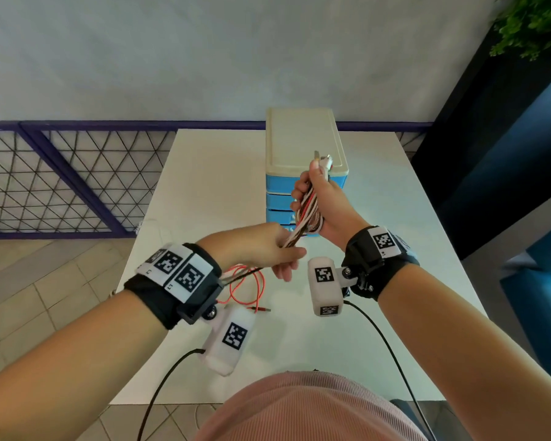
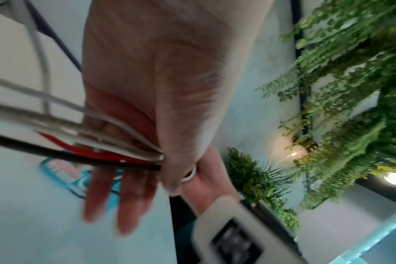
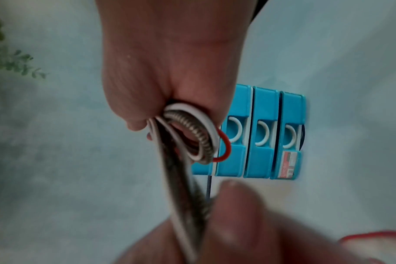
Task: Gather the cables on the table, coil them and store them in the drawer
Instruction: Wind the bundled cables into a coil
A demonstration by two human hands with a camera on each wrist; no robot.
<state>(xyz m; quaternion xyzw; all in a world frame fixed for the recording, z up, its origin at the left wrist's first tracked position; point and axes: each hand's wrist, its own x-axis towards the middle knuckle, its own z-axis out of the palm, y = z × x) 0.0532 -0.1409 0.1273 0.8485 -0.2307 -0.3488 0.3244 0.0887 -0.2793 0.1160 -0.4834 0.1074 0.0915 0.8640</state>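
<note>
A: Report the left side first.

B: A purple-framed wire mesh fence (image 1: 61, 179) with a triangular lattice stands at 9 o'clock, beside the flat white table (image 1: 204, 186). The left hand (image 1: 261, 249) is near table centre. Its thumb and forefinger pinch the trailing strands of the cable bundle (image 1: 306, 214); the remaining fingers are extended and loose. The left wrist view confirms white, red and black strands passing through the pinch.

A: Where are the loose ends?

B: A thin red wire (image 1: 252, 288) forms a loop on the table at 6 o'clock from the left hand, ending in a metal pin. A black strand runs beside it.

A: Describe the bundle itself.

B: Mixed materials: smooth white round cables, a red insulated wire, and one cable with a ribbed, spring-like sheath. In the right wrist view they fold into a tight loop at the heel of the palm.

A: Right hand status?

B: The right hand (image 1: 325, 202) is closed in a fist around the bundle, held upright above the table. A pale connector end projects from the top of the fist.

A: What stands behind it?

B: A plastic drawer unit (image 1: 303, 144) at 12 o'clock, with a cream lid and blue drawers with white half-ring pulls. All visible drawers appear closed. The right hand partly covers its front. Green foliage (image 1: 535, 23) hangs at 2 o'clock.
</note>
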